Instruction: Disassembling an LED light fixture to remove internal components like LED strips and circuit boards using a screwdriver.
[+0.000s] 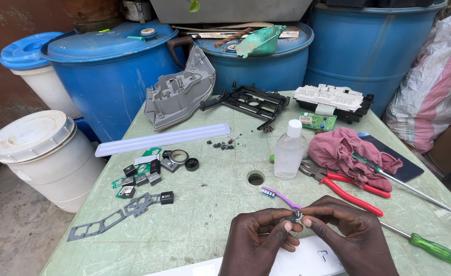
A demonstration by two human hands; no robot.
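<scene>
Both hands meet at the near edge of the green tabletop [210, 214]: the left hand [253, 240] and right hand [350, 235] pinch one small dark part [293, 217] between their fingertips, closed on it. A purple toothbrush [281, 197] lies just beyond, its handle running under the right fingers. Judging by the spread, dismantling is well along: loose buttons [146, 176] and a grey gasket [107, 220] sit at left, a grey housing [179, 94], black frame [251, 102] and white panel [330, 97] far off. A clear bottle [288, 151], red pliers [348, 189], a pink rag [350, 153] and a green screwdriver [430, 248] lie at right. The part's shape is mostly hidden by fingers; the white paper [302, 260] under the wrists is cut off.
</scene>
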